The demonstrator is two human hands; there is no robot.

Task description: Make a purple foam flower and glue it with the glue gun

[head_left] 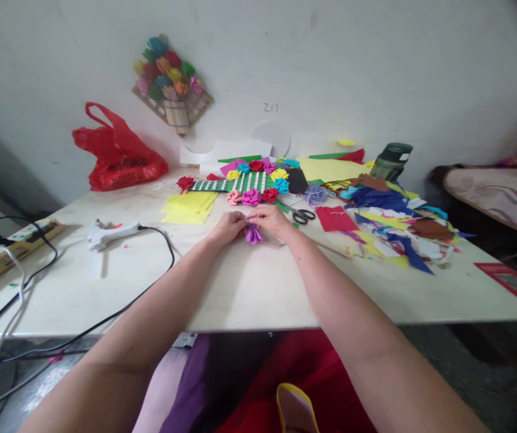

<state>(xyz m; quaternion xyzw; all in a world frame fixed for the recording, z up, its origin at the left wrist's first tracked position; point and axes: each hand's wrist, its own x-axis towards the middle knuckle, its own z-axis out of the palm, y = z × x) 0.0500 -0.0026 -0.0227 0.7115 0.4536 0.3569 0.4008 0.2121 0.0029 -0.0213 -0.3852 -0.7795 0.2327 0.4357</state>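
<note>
A small piece of gathered purple paper (253, 234) is pinched between my two hands, its flared end hanging toward me. My left hand (230, 227) grips it from the left with fingers closed. From the right, my right hand (271, 219) pinches its upper part, fingertips close to those of the left. Just beyond my hands lies a green and white woven panel (244, 181) edged with paper roses (251, 196) in several colours. A pair of black-handled scissors (304, 216) rests to the right of my right hand.
At left are a white glue gun (111, 233) with a black cord, a power strip (18, 246) and a red plastic bag (123, 156). Yellow sheets (190, 206) lie ahead. Coloured paper scraps (389, 216), purple yarn (315, 194) and a green bottle (391, 161) occupy the right.
</note>
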